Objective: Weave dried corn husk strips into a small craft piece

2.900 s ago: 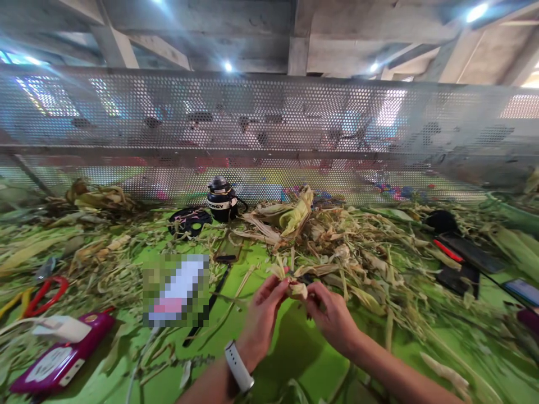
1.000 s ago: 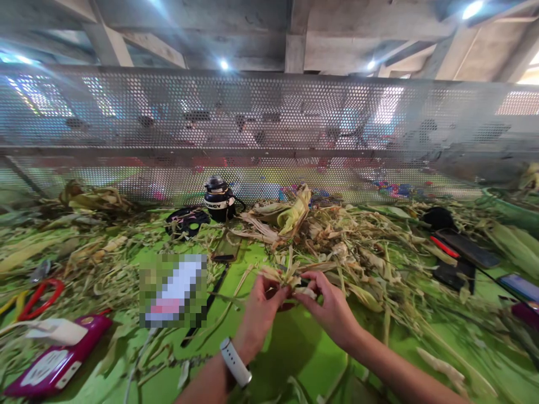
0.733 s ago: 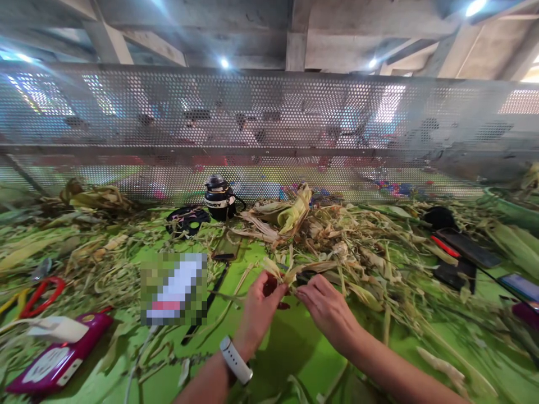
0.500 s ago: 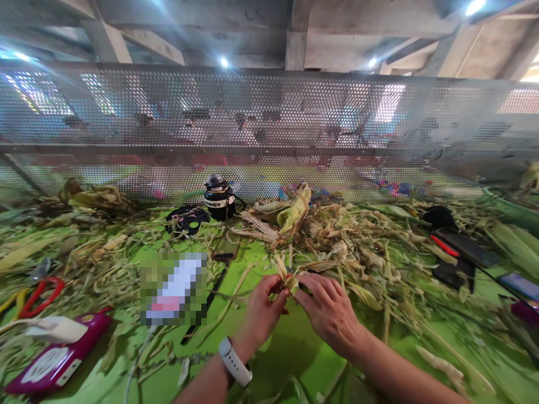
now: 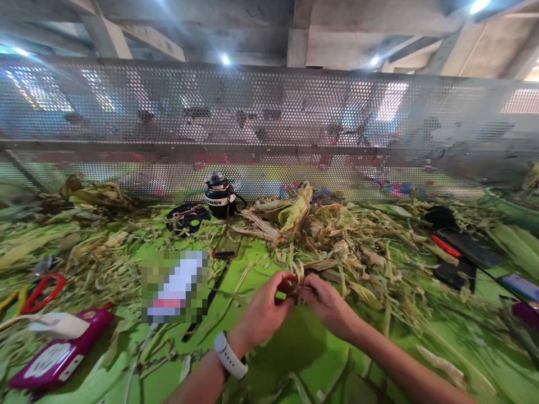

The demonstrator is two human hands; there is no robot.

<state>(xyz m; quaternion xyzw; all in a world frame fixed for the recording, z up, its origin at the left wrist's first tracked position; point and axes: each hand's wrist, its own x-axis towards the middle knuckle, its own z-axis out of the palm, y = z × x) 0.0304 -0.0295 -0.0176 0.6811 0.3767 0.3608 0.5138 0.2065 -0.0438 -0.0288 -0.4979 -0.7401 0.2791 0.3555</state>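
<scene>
My left hand (image 5: 263, 310), with a white watch on its wrist, and my right hand (image 5: 329, 304) meet over the green table (image 5: 290, 348). Both pinch a small bundle of dried corn husk strips (image 5: 298, 276) with something dark red at its base. The fingertips of both hands are closed around that bundle. A big heap of dry corn husks (image 5: 349, 247) lies just beyond my hands.
A black jar (image 5: 219, 195) and a black lid (image 5: 188, 217) stand at the back by a perforated metal screen (image 5: 269, 123). Red-handled scissors (image 5: 39, 292) and a magenta case (image 5: 56, 355) lie left. Dark phones or cases (image 5: 461, 255) lie right.
My hands have kept working the husk bundle, turning it between the fingers. The loose strips that stuck up earlier are now tucked closer between my fingertips.
</scene>
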